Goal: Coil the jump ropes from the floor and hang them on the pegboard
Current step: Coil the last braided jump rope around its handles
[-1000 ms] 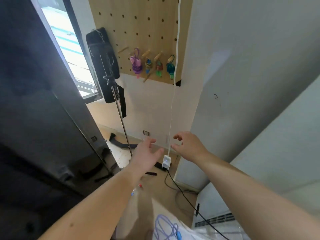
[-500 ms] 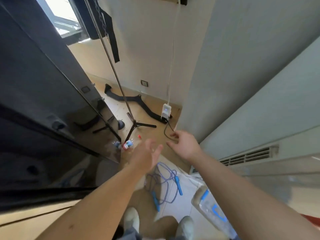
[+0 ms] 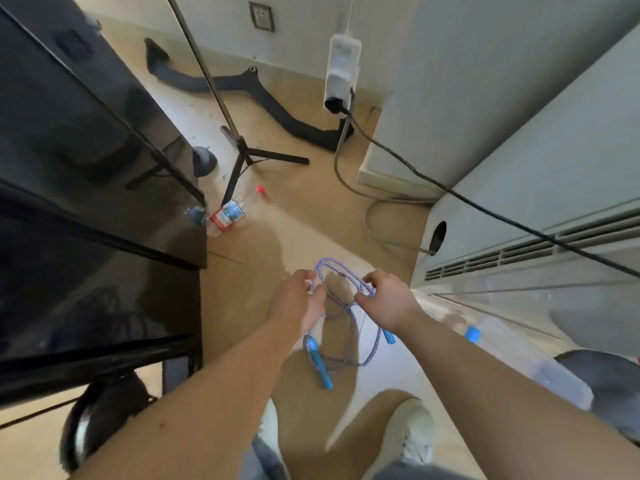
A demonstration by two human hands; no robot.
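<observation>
Both hands (image 3: 301,303) pinch braided jump rope (image 3: 341,282) loops.

Blue-and-white braided jump rope (image 3: 346,289) (bright blue handles (image 3: 320,365)), red-capped bottle (image 3: 230,211)

Left hand (image 3: 298,303) and right hand (image 3: 389,299) pinch jump rope (image 3: 341,320).

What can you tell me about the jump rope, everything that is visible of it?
The jump rope is a thin braided cord, blue and white, with blue handles that look like plastic. Both hands pinch it: the left hand and the right hand hold an upper loop between them. The rest hangs in loose loops, handles dangling just above the wooden floor.
</observation>
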